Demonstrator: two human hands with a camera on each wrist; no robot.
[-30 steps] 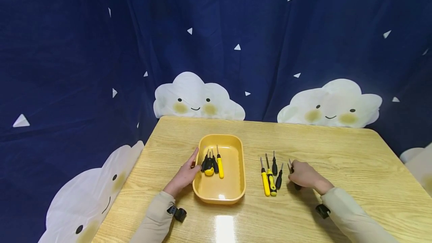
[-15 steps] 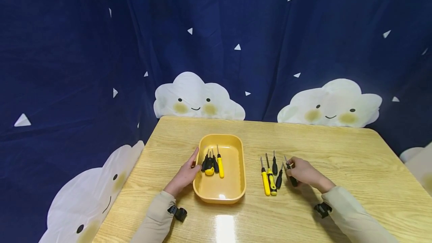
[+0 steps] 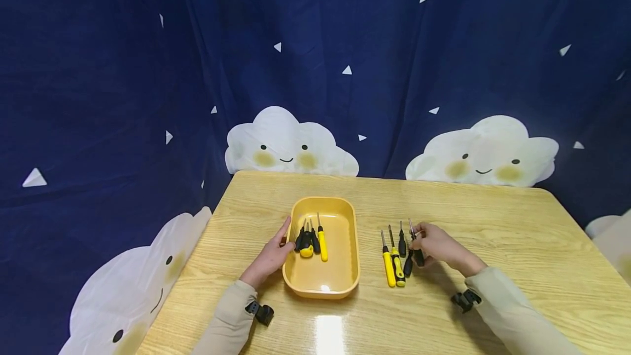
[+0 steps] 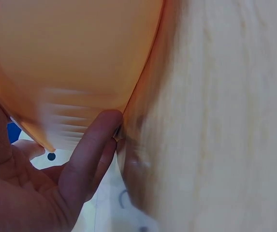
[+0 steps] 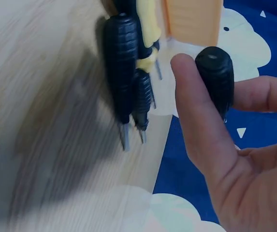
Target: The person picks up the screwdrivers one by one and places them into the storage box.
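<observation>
I have the held black screwdriver [image 3: 419, 257] at the right end of the loose row on the counter [image 3: 379, 322], tip pointing away. The right hand [image 3: 436, 242] pinches its handle between thumb and fingers. Over the last second it has come leftward, from apart to just beside the row; I judge that it now lines up with the others but is not yet let go. I can't tell whether it touches its neighbour or rests on the counter.

Four more lie in that row: one yellow screwdriver [image 3: 389, 270], one yellow-and-black screwdriver [image 3: 397, 270], and two black ones, an upper black screwdriver [image 3: 402, 246] and a lower black screwdriver [image 3: 408, 265]. With the held one, I count five on this side.

Left of them sits one orange tray [image 3: 320, 293], where the count remains four: two black-handled drivers [image 3: 315, 242], one stubby driver [image 3: 307, 246] in black and yellow, and one yellow driver [image 3: 322, 245]. My left hand [image 3: 273, 253] hasn't shifted; it grips the tray's left wall, thumb at the rim, fingers against the outside.

Behind everything hangs a blue curtain [image 3: 315, 43]; I count two cloud shapes [image 3: 291, 144] along the far edge.
</observation>
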